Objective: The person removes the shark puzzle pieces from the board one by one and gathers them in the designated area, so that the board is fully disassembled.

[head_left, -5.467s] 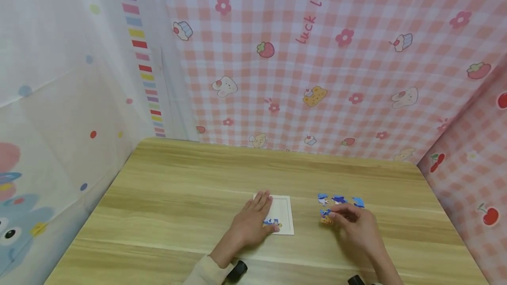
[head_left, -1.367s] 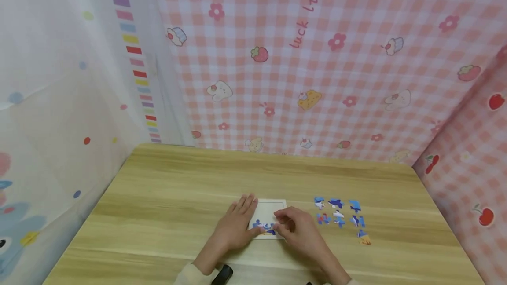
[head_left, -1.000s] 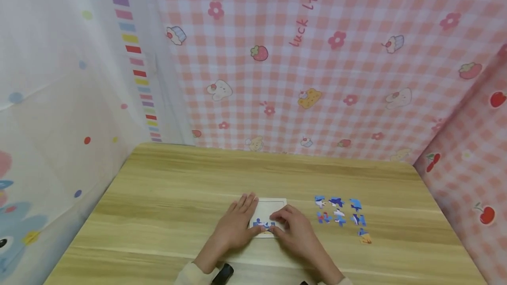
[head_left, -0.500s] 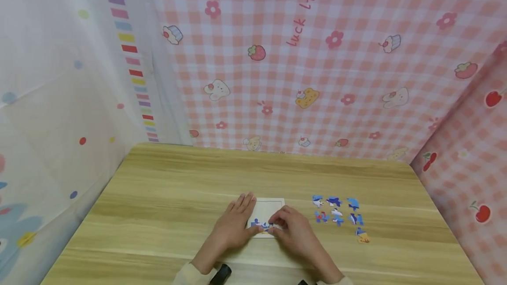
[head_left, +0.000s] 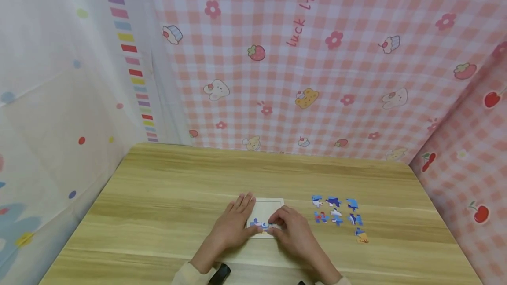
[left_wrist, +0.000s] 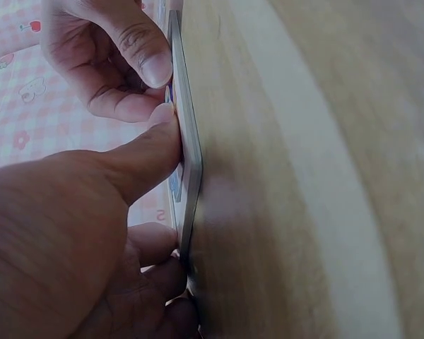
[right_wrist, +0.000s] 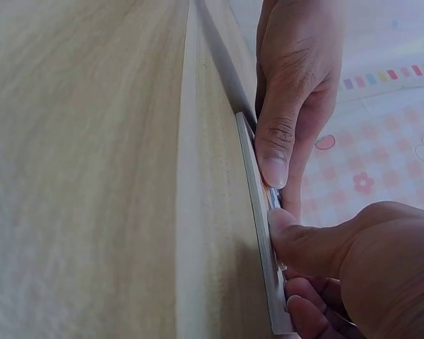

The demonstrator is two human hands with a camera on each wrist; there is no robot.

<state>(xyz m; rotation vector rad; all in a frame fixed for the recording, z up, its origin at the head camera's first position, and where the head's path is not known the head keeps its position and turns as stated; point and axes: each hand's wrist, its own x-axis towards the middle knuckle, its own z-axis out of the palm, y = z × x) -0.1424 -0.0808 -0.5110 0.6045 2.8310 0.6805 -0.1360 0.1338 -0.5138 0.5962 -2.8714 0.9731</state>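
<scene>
A white puzzle tray (head_left: 266, 208) lies on the wooden table, with a few joined blue jigsaw pieces (head_left: 257, 222) along its near edge. My left hand (head_left: 231, 228) rests over the tray's left side, fingers extended, its thumb pressing by the pieces. At the tray's near right corner, my right hand (head_left: 295, 233) has its thumb and curled fingers at a jigsaw piece that they mostly cover. Both thumbs nearly meet above the low tray edge (left_wrist: 191, 162) in the left wrist view. From the right wrist, the tray's side (right_wrist: 258, 205) shows, with a sliver of piece between the thumbs.
Right of the tray lie several loose jigsaw pieces, among them a dark blue one (head_left: 333, 201), a red and blue one (head_left: 321, 217) and a yellow and blue one (head_left: 361, 235). Patterned cloths (head_left: 277, 78) stand behind and beside the wooden table (head_left: 166, 188).
My right hand has moved from the loose pieces to the tray's near right corner. More loose pieces show at the right. In the last second both hands have barely moved.
</scene>
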